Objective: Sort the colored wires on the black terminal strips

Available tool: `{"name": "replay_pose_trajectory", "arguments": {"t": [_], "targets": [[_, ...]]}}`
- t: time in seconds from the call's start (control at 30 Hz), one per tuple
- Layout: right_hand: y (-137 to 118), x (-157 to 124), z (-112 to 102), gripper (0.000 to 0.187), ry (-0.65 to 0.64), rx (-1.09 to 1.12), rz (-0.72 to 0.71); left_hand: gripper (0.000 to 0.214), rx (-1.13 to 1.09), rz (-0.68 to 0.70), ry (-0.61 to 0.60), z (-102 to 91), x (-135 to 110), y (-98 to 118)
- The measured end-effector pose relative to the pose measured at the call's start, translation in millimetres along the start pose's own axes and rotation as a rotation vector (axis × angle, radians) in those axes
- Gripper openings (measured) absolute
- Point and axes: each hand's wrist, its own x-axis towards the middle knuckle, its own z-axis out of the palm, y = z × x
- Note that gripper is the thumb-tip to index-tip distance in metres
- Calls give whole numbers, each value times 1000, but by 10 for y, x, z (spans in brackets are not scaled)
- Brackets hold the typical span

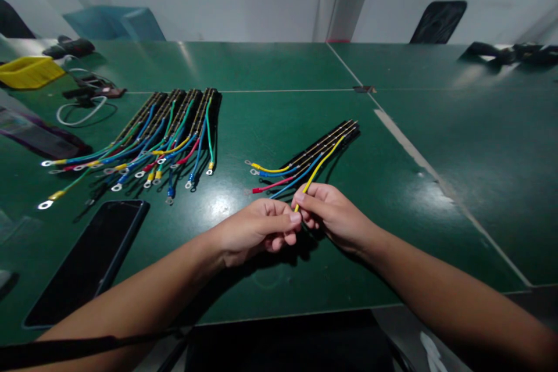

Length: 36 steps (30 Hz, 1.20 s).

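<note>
My left hand and my right hand meet at the middle of the green table, fingers pinched together on the near end of a yellow wire. That wire runs up and to the right into a small bundle of dark sleeved leads lying on the table. Yellow, blue and red wires with ring terminals fan out from the bundle, just beyond my left hand.
A larger row of similar wire bundles lies at the left. A black phone rests near the front left edge. A yellow tray, a white cable and dark tools sit at the far left.
</note>
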Motion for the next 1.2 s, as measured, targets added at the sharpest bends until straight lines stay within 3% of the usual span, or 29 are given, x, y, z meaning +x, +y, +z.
{"name": "replay_pose_trajectory", "arguments": {"t": [0.1, 0.33, 0.6, 0.83, 0.97, 1.2], "targets": [[-6, -1, -1, 30, 17, 14, 13, 34, 81, 20, 47, -23, -10, -2], [-20, 5, -4, 29, -19, 90, 9, 32, 171, 71, -31, -40, -28, 20], [8, 12, 23, 29, 62, -4, -33, 32, 597, 409, 249, 29, -42, 9], [26, 21, 34, 28, 143, -26, -31, 16, 1182, 784, 437, -4, -54, -34], [16, 20, 36, 27, 154, -71, 9, 19, 1356, 815, 464, -13, -57, -29], [13, 22, 40, 28, 161, -127, 12, 13, 1371, 884, 534, -29, -37, -46]]}}
